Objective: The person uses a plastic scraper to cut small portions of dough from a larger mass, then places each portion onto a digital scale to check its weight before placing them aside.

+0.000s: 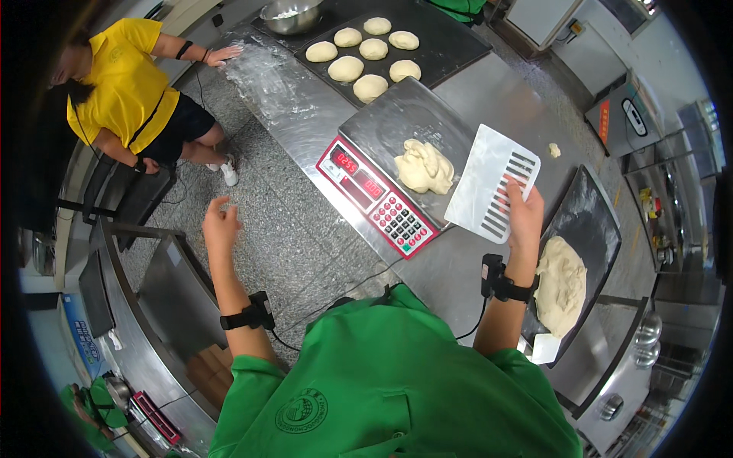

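My right hand (525, 210) grips a white slotted dough scraper (479, 177), held tilted beside the scale's pan. A soft lump of dough (424, 166) rests on the flat metal pan of the digital scale (379, 200), whose red-framed display is lit. Off to the left, over the floor, my left hand (221, 220) hangs in the air with loosely bent fingers apart and nothing in them. By my right forearm a large slab of dough (561, 286) lies on a dark tray (601, 221), with a white scraper (545, 348) at its near edge.
Several round dough pieces (373, 49) sit on a black baking tray (450, 65) behind the scale, near a metal bowl (292, 15). A dough scrap (554, 150) lies on the steel table (527, 107). At left, a person in yellow (126, 84) touches the floured table edge.
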The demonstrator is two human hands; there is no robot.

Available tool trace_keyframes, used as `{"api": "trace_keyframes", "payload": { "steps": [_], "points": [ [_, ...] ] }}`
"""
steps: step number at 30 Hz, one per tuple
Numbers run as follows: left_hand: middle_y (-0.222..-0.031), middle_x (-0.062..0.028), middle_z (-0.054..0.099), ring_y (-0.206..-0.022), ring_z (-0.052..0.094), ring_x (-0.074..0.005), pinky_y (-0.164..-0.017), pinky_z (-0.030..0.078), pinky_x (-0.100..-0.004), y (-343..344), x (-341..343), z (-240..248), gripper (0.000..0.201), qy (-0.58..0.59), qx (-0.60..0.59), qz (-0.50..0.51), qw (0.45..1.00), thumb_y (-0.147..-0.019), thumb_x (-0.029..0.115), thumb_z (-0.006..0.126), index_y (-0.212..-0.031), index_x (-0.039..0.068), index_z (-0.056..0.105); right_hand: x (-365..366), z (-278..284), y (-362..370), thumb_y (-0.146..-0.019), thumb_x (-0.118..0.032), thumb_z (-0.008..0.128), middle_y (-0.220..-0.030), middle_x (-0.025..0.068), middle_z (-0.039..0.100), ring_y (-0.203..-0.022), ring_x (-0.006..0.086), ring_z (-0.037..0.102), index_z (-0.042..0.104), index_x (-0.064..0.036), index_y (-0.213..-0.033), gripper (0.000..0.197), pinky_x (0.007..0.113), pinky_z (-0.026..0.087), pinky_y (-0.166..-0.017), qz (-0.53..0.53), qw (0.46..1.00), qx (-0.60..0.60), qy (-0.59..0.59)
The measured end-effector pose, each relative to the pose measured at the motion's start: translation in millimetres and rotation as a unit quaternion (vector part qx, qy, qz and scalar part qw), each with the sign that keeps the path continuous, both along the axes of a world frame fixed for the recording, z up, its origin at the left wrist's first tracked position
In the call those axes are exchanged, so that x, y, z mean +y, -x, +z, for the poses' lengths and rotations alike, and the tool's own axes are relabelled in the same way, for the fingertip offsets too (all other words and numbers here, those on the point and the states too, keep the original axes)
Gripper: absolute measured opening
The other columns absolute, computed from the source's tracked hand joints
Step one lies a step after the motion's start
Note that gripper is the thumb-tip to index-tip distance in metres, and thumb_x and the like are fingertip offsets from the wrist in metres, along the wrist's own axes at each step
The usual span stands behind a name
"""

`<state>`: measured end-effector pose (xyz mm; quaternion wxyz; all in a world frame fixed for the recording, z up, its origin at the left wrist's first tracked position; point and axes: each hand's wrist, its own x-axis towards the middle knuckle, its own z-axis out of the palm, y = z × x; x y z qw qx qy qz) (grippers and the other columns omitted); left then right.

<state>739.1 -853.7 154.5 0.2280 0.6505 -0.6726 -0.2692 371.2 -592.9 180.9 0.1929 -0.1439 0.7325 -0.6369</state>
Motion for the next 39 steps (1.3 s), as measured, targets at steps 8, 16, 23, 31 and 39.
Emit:
{"api": "trace_keyframes", "payload": {
  "steps": [8,16,23,31,39],
  "points": [
    [-0.056,-0.008,0.055,-0.044,0.05,-0.0156,-0.047,0.039,-0.0297,-23.5,-36.0,-49.3,0.029,0.231,-0.071,-0.162,0.957,-0.077,0.028,0.052,-0.073,0.0,0.06,14.3,0.2,3.9,-0.08,-0.014,0.049,-0.078,0.0043,0.056,-0.065,0.0082,0.052,0.053,0.001,-0.093,0.02,0.02,0.043,-0.055,-0.035,0.999,-0.008,-0.021],
    [-0.074,-0.0162,0.059,-0.078,0.057,-0.0291,-0.068,0.043,-0.0323,2.1,-24.3,-14.4,0.024,-0.039,-0.12,-0.186,0.974,-0.073,0.02,0.054,-0.088,0.002,0.059,18.2,-6.2,2.6,-0.08,-0.014,0.049,-0.079,0.0039,0.057,-0.064,0.0075,0.052,0.054,0.0006,-0.093,0.02,0.02,0.042,-0.054,-0.023,0.999,-0.026,0.008],
    [-0.088,-0.0151,0.058,-0.082,0.055,-0.0281,-0.072,0.042,-0.0311,116.8,41.4,56.2,0.019,0.027,0.064,-0.382,0.921,-0.073,0.01,0.054,-0.089,0.002,0.058,10.5,-12.9,-10.6,-0.08,-0.012,0.049,-0.08,0.0055,0.058,-0.066,0.0095,0.054,0.054,0.0012,-0.093,0.019,0.022,0.044,-0.057,0.0,0.999,-0.044,0.013],
    [-0.094,-0.0147,0.057,-0.086,0.053,-0.029,-0.075,0.042,-0.0334,262.7,40.8,22.1,0.026,0.182,0.039,-0.552,0.813,-0.071,0.011,0.054,-0.096,0.004,0.056,6.3,-12.6,-15.7,-0.08,-0.012,0.049,-0.081,0.0059,0.058,-0.067,0.0103,0.055,0.054,0.0006,-0.092,0.018,0.021,0.045,-0.055,0.007,0.996,-0.086,0.035],
    [-0.091,-0.014,0.057,-0.083,0.054,-0.0287,-0.074,0.041,-0.0335,302.4,5.0,-20.7,0.027,0.091,-0.074,-0.646,0.754,-0.074,0.01,0.047,-0.1,0.005,0.054,5.5,-19.9,-8.1,-0.079,-0.013,0.05,-0.081,0.0055,0.058,-0.068,0.0106,0.055,0.054,0.0003,-0.092,0.019,0.021,0.044,-0.054,-0.004,0.994,-0.104,0.045]
  ]
}}
